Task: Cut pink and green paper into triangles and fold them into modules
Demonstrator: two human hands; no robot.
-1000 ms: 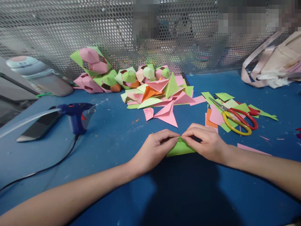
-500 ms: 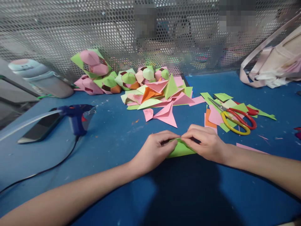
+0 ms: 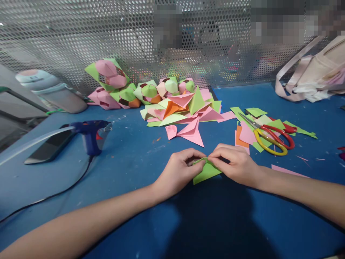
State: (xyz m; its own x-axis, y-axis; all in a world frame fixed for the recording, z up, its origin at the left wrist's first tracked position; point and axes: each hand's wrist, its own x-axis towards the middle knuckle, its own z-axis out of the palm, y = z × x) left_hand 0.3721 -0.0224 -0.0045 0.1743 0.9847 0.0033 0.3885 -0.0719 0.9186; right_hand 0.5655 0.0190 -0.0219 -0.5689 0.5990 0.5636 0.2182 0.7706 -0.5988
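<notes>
A piece of green paper is held low over the blue table, its upper edge pinched between both hands. My left hand grips it from the left, thumb in front and fingers behind. From the right, my right hand pinches the same edge, its fingertips close to the left ones. The hands hide both ends of that edge. Just beyond them lies a folded pink paper piece. Behind it is a pile of folded pink, green and orange papers.
Red-and-yellow-handled scissors rest on paper scraps at right. A blue glue gun with a cord stands left, beside a phone. Folded paper shapes, a bottle and a bag line the perforated metal panel.
The green paper has tilted slightly, its lower left corner now hanging lower. Both hands keep their pinch in nearly the same place. The view has shifted a little.
</notes>
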